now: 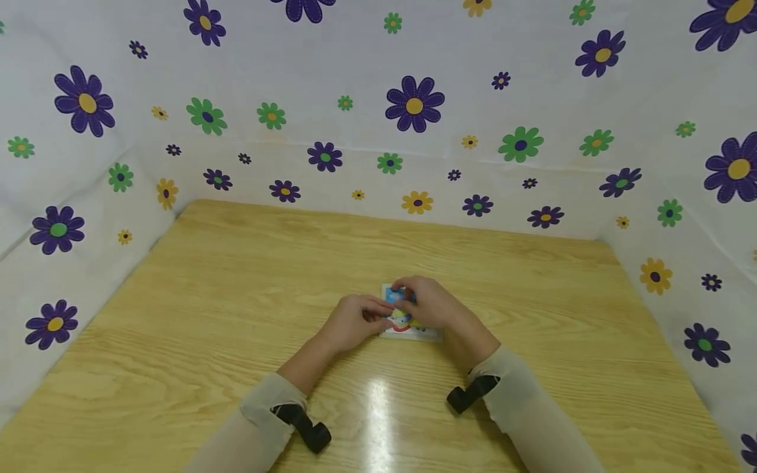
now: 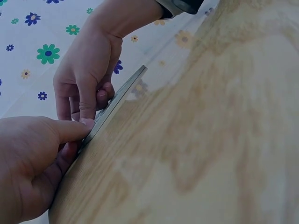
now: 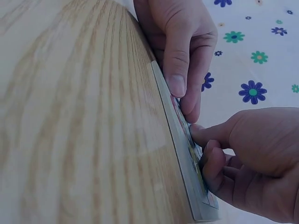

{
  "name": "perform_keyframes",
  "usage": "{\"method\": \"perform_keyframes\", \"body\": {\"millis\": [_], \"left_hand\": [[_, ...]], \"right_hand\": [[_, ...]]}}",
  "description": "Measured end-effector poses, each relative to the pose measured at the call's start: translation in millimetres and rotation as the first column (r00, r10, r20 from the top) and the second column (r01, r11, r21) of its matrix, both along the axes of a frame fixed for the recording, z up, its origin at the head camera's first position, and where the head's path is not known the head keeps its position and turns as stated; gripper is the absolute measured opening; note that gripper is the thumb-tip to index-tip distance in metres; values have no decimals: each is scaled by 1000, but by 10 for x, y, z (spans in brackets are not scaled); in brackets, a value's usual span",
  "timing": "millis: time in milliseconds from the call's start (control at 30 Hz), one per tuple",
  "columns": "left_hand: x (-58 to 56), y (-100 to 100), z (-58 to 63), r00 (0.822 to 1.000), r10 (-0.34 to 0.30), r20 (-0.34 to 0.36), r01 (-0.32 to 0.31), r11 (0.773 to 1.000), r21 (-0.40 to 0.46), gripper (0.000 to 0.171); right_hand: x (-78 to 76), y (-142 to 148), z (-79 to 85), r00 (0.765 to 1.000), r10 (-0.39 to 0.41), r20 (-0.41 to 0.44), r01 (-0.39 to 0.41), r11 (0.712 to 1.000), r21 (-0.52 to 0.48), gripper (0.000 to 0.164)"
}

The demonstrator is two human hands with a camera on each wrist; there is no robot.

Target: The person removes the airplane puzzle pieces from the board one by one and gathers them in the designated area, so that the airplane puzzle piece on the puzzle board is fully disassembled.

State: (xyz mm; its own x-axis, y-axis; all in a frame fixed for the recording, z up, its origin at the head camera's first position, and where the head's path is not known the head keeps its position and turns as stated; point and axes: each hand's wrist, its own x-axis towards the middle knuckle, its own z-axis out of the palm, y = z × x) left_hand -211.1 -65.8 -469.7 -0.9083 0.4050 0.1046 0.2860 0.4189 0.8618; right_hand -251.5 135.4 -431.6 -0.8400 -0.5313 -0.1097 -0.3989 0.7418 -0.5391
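A small flat picture board [image 1: 401, 320] with a white border and bright blue, yellow and red printing lies on the wooden table. My left hand [image 1: 353, 322] is at its left side, thumb and forefinger fairly straight, their tips at the border. From the right, my right hand [image 1: 430, 302] reaches over the picture with bent fingers and covers much of it. Its thumb and forefinger tips are on the blue upper part; whether they pinch a loose piece I cannot tell. Seen edge-on in the right wrist view, the board [image 3: 184, 149] looks thin and flat, with both hands' fingertips close together.
The wooden table [image 1: 248, 263] spreads out on all sides of the board. White cloth [image 1: 367, 72] printed with purple, green and yellow flowers hangs behind it and along both sides. Black straps with mounts [image 1: 304, 427] sit on both light sleeves.
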Motion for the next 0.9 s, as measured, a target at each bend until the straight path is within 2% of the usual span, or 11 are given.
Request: {"method": "perform_keyframes", "body": {"millis": [133,333,567,700,800,900], "left_hand": [[8,-19,13,1000,8,2,-8,1000,8,18],[25,12,-6,1000,-16,8,16,1000,22,18],[36,37,-2,1000,-16,17,16,999,31,18],[37,24,20,1000,-5,26,4,1000,20,18],[21,11,17,1000,6,25,-6,1000,15,18],[0,5,1,1000,9,15,-9,1000,14,18]], "right_hand": [[-22,-21,-1,1000,-3,11,3,1000,-9,27],[-14,4,-3,997,-38,61,38,999,5,26],[30,53,-12,998,-47,46,48,999,-16,27],[38,56,-39,999,-37,22,38,997,-67,20],[44,56,-51,999,-49,-4,48,993,-107,24],[46,58,-58,997,-72,-15,69,987,-147,36]]}}
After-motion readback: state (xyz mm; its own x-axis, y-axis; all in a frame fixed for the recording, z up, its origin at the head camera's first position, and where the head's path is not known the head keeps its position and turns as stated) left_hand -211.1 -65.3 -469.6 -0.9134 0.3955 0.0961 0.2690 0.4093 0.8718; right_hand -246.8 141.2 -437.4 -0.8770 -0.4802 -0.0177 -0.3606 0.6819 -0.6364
